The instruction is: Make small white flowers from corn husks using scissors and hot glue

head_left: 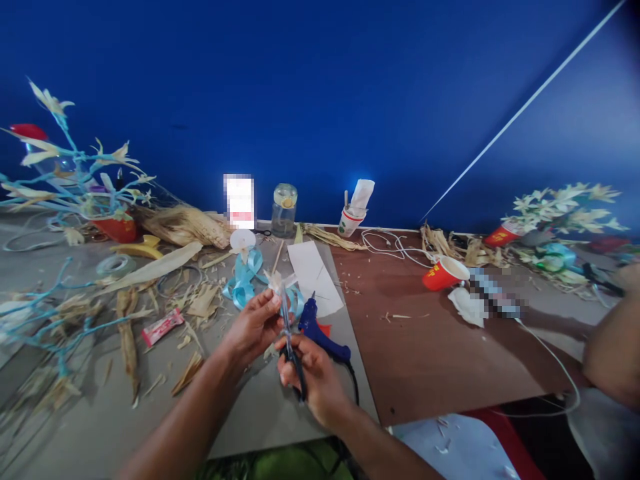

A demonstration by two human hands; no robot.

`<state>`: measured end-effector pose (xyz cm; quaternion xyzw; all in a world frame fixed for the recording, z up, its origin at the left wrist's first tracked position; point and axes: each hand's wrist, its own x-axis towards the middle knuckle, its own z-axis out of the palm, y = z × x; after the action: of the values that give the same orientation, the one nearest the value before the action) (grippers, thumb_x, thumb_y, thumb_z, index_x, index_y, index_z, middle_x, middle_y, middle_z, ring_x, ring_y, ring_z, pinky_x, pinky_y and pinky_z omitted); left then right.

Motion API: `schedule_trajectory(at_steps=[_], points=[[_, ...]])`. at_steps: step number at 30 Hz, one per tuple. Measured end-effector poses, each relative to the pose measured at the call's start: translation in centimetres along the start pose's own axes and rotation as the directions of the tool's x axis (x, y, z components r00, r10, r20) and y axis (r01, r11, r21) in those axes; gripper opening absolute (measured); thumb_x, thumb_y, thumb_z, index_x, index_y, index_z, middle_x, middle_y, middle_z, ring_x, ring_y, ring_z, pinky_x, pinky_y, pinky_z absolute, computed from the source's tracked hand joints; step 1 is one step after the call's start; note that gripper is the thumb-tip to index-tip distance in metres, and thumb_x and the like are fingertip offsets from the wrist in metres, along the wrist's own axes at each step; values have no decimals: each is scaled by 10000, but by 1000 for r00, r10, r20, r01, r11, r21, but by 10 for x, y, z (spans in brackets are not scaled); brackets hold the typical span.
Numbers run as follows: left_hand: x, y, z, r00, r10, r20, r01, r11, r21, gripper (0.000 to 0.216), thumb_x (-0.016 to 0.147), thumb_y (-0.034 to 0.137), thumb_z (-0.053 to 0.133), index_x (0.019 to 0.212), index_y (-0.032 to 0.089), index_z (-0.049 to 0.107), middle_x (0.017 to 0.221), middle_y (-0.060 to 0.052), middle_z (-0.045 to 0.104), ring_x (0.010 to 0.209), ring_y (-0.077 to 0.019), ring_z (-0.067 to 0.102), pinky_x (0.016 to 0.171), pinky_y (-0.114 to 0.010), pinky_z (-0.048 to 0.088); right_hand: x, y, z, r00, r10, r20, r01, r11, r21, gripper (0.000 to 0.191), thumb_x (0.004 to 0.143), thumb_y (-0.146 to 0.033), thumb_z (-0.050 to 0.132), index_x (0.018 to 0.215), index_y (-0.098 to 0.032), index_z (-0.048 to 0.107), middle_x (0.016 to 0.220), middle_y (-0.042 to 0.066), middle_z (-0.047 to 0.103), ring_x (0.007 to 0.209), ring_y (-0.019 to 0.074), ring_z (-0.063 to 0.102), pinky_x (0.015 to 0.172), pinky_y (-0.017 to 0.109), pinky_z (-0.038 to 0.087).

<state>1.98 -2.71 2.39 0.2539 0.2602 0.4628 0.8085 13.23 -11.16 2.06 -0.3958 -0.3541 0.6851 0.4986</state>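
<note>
Holding scissors (287,327) in the right hand (313,377), on the near side of the glue gun (320,333) — with fingers curled round the handles, and with blades pointing away, left of the gun. Pinching a pale husk piece (275,281) narrowly between thumb and fingertips of the left hand (257,321), beside the blades, also left of the gun. Cannot tell the blades' exact opening — has blue ribbon (243,290) farther left of the gun, white paper (313,270) just beyond.

Scissors (287,330) — one pair, glue gun (320,336) — one
</note>
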Motion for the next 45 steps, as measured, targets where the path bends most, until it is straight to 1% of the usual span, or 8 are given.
schedule_trajectory(at_steps=[4, 9, 11, 15, 19, 24, 34, 45], points=[[1, 11, -2, 997, 77, 22, -75, 993, -90, 177, 664, 198, 737, 689, 137, 573, 659, 5, 533, 513, -68, 475, 556, -231, 458, -14, -11, -10, 995, 10, 96, 0, 995, -101, 561, 576, -575, 725, 965, -194, 589, 654, -22, 497, 495, 58, 339, 462, 198, 280], [3, 18, -6, 993, 102, 53, -94, 986, -137, 139, 688, 190, 712, 705, 133, 586, 733, -34, 580, 618, -109, 543, 608, -242, 472, -18, -42, -42, 1000, -5, 1, 5, 877, -481, 504, 702, -498, 657, 1094, -188, 592, 691, 6, 556, 548, 94, 430, 502, 215, 334], [5, 18, -8, 995, 96, 22, -92, 986, -136, 157, 667, 199, 731, 717, 137, 597, 759, -42, 604, 633, -118, 563, 615, -244, 484, -3, -60, -55, 994, -89, -60, 22, 712, -702, 454, 731, -451, 632, 1104, -193, 602, 678, -4, 570, 554, 101, 446, 513, 213, 338], [7, 17, -12, 995, 99, -12, -99, 994, -55, 127, 684, 203, 717, 729, 136, 620, 862, -72, 658, 613, -116, 580, 592, -242, 497, 50, -90, -71, 976, -206, -64, -18, 217, -976, 324, 741, -412, 612, 996, -213, 639, 705, -7, 622, 616, 118, 521, 543, 202, 331], [7, 19, -15, 991, 128, -35, -128, 992, -17, 88, 706, 188, 698, 726, 134, 632, 1017, -88, 663, 608, -96, 579, 588, -233, 502, 104, -93, -71, 998, -58, -30, -39, -178, -983, 283, 778, -370, 553, 982, -183, 614, 875, 78, 675, 758, 183, 604, 569, 227, 347], [8, 21, -14, 985, 143, -95, -146, 989, -34, 132, 641, 165, 748, 703, 126, 639, 892, -50, 663, 599, -83, 571, 581, -206, 497, 142, -83, -59, 998, 26, 62, 67, -449, -891, 399, 825, -379, 484, 1174, -191, 526, 1045, 134, 663, 949, 255, 619, 689, 283, 417], [13, 16, -15, 964, 206, -167, -194, 977, 83, 171, 592, 183, 786, 645, 137, 629, 665, 9, 608, 580, -83, 552, 600, -216, 486, 168, -85, -42, 983, 146, 113, 176, -545, -820, 337, 764, -255, 530, 1063, -154, 648, 1033, 178, 670, 955, 301, 627, 713, 331, 469], [16, 16, -24, 976, 167, -136, -169, 986, 1, 148, 654, 169, 748, 631, 145, 603, 888, -48, 674, 846, -153, 633, 728, -241, 508, 175, -93, -34, 976, 178, 125, 204, -554, -807, 411, 746, -237, 580, 1155, -203, 589, 1099, 168, 616, 912, 279, 631, 669, 312, 475]])
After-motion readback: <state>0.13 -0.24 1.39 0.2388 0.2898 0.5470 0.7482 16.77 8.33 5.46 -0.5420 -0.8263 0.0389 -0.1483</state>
